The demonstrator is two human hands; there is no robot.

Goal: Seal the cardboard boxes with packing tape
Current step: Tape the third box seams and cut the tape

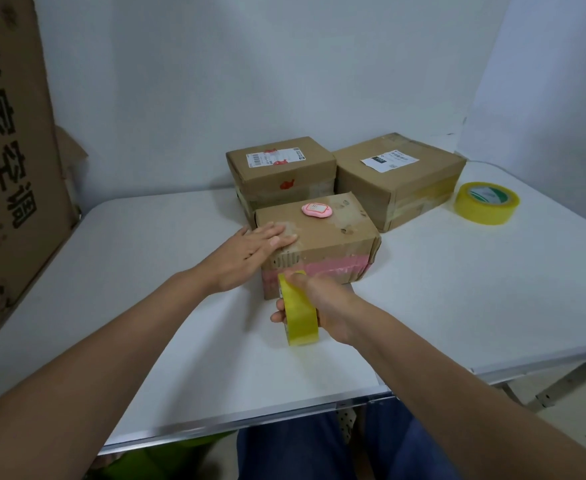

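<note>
White table (146,306) against a pale wall, your blue trouser legs below its near edge. Far left, a big flattened carton (11,150) with black printed characters leans upright beside the table.

Your left hand (250,251) lies flat, fingers straight and together, palm down on the near left corner of the top of the front box (322,237). It presses, grips nothing. This box sits mid-table, closed, with a pink band of tape across its near side. A small pink tag (316,209) rests on its top toward the back.

Your right hand (322,306) is just in front of that box's near face, fingers curled through the core of a yellow tape roll (298,313), thumb on top. The roll stands on edge, its upper rim at or touching the box's near face over the pink band; you can't tell if a strip is already stuck down.

Behind the front box, touching it, the back box (281,168) carries a shipping label and red marks. Right of it, close beside, the right box (399,178) has a white label and yellowish tape round its sides. All three boxes are closed, contents hidden.

Far right, well apart from both hands, a spare roll (487,202) lies flat on the table.

Count: three boxes, two rolls, one tag, one flat carton.
</note>
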